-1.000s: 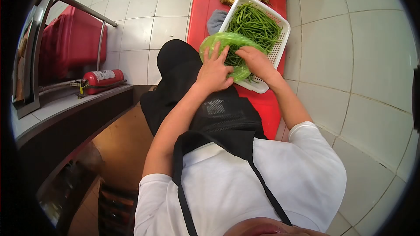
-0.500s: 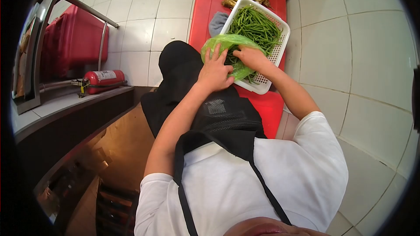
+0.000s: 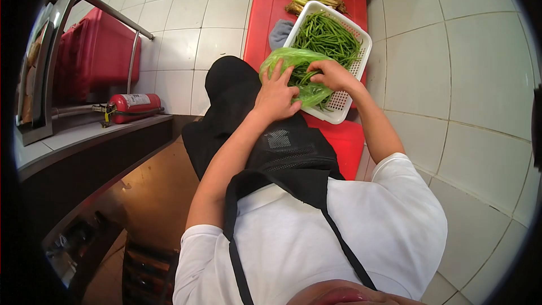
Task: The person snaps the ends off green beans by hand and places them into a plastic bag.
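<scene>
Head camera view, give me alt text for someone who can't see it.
A person's left hand is spread on a green plastic bag, and the right hand is at its opening, by green beans. The bag lies partly over a white basket of more beans, which sits on a red surface beside a gray cloth.

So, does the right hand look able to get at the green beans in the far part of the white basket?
Probably yes: these green beans lie uncovered in the white basket, close beyond the right hand, and the green bag lies nearer the person.
</scene>
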A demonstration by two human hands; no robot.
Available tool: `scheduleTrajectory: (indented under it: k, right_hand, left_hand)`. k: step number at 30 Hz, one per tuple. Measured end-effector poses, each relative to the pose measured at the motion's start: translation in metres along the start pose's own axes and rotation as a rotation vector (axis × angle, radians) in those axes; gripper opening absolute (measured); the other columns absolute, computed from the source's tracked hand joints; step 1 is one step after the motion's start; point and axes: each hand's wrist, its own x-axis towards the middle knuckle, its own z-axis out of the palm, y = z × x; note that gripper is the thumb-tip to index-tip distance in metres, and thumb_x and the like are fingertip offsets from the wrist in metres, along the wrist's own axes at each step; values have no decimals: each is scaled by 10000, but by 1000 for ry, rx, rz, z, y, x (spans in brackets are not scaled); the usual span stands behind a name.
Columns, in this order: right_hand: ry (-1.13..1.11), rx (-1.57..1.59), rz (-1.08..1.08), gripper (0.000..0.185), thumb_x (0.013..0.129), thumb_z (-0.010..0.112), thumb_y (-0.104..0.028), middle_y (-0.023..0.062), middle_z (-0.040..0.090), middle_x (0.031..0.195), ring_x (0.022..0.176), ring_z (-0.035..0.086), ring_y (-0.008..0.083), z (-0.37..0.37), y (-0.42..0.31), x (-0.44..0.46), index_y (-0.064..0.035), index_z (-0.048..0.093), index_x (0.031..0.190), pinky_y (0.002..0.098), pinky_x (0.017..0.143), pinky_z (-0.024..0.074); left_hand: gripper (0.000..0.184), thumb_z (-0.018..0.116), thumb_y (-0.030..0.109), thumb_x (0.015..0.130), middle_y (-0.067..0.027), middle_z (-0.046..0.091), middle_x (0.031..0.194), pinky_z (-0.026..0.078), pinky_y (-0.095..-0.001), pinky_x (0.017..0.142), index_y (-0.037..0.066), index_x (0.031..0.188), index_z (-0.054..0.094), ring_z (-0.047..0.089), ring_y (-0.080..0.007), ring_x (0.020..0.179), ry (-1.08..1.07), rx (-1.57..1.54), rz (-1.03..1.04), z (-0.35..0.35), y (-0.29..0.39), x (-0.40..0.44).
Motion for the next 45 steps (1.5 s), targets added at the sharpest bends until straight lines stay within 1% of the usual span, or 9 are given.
scheduleTrajectory:
  k: [5, 8, 14, 17, 21, 22, 29, 38, 45]
  right_hand:
    - [106, 188, 123, 266, 862, 687, -124, 160, 690, 926, 853, 661, 243, -6, -18, -8, -9, 649, 1099, 354, 772, 507]
    - [138, 314, 41, 231, 907, 644, -137, 90, 674, 850, 748, 598, 141, -5, -16, -16, 0, 631, 1092, 290, 689, 485]
    - [86, 880, 79, 226, 1016, 527, -203, -5, 599, 882, 671, 446, 63, -6, -18, -38, -51, 547, 1182, 203, 621, 388]
    - [95, 1210, 31, 223, 1021, 520, -212, -18, 582, 878, 659, 442, 62, 11, -15, -39, -64, 552, 1184, 207, 613, 388]
    - [38, 1382, -16, 205, 1023, 519, -235, -35, 558, 859, 657, 450, 64, 33, -33, -33, -86, 563, 1156, 205, 602, 382]
    - [22, 1382, 20, 199, 1024, 516, -237, -40, 551, 853, 656, 452, 63, 35, -40, -33, -89, 568, 1148, 204, 599, 380]
    - [-121, 1279, 193, 248, 1021, 523, -314, -30, 566, 829, 605, 483, 52, 56, -41, -22, -91, 602, 1093, 196, 555, 391]
    - [-62, 1138, 322, 250, 988, 592, -265, 57, 635, 900, 680, 589, 97, 48, -44, -35, -45, 590, 1106, 236, 626, 497]
    - [153, 1021, 221, 235, 961, 639, -231, 43, 634, 894, 706, 591, 83, 55, -49, -38, -39, 593, 1088, 229, 626, 486]
  left_hand:
    - [232, 711, 359, 735, -181, 490, 1385, 134, -622, 1127, 143, 809, 756, 250, -420, 1414, 71, -14, -5, 0, 1, -1]
    - [221, 723, 318, 736, -161, 519, 1349, 145, -627, 1107, 133, 855, 740, 314, -401, 1380, 114, 6, -52, 1, 2, -1]
    - [214, 704, 116, 804, -107, 634, 1159, 438, -390, 940, 50, 1006, 679, 591, -258, 1111, 457, -420, -102, -4, 12, -3]
    - [181, 666, 119, 891, -99, 654, 1082, 482, -256, 810, 3, 1030, 665, 638, -166, 938, 291, -1014, -438, -18, 34, 11]
    - [378, 558, 197, 1007, -25, 613, 1084, 485, -238, 777, -16, 1315, 507, 591, -87, 823, 215, -1675, -378, 33, 25, 31]
    - [467, 482, 251, 1046, -29, 580, 1075, 487, -260, 790, -7, 1425, 394, 566, -90, 820, 124, -1616, -311, 31, 22, 28]
    - [432, 450, 296, 1053, -8, 608, 1016, 479, -254, 749, 28, 1391, 475, 543, -98, 719, 8, -1732, -394, 40, -6, 10]
    - [243, 461, 245, 1041, -128, 648, 1163, 467, -403, 1002, 49, 1146, 559, 593, -252, 1140, 317, -2188, -457, 43, -15, 10]
    - [237, 490, 180, 1025, -150, 607, 1247, 423, -435, 1062, 40, 1206, 550, 566, -271, 1198, 349, -2205, -444, 39, -15, 11]
